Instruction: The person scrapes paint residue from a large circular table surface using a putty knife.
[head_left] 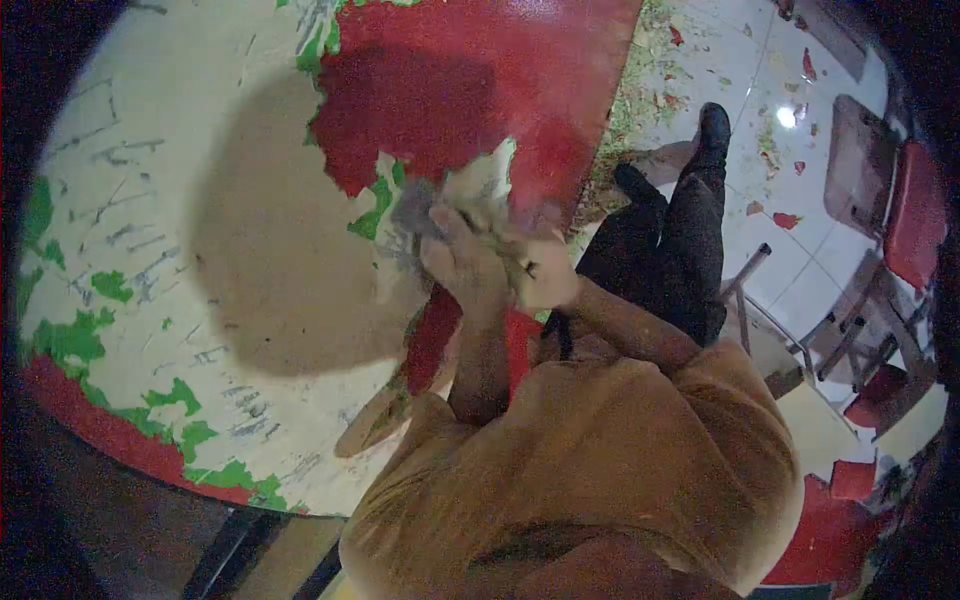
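Observation:
My left hand (462,258) is at the ragged edge of the pale layer, its fingers closed round or against a blurred grey thing (415,208). Close beside it on the right, my right hand (546,272) is curled closed, with something small and dark at its fingers that motion blur hides. Beneath both hands lies a large curved surface, where a scratched off-white layer (130,230) meets bare red (560,70). Green patches (376,208) show along the torn edge. A pale raised piece (492,180) stands just above my hands.
Pale and red scraps (786,220) litter the white tiled floor (730,60). My dark-clad legs (690,210) stand beside the surface. Folding chairs with red padding (915,215) are at the right. A large shadow covers part of the off-white layer.

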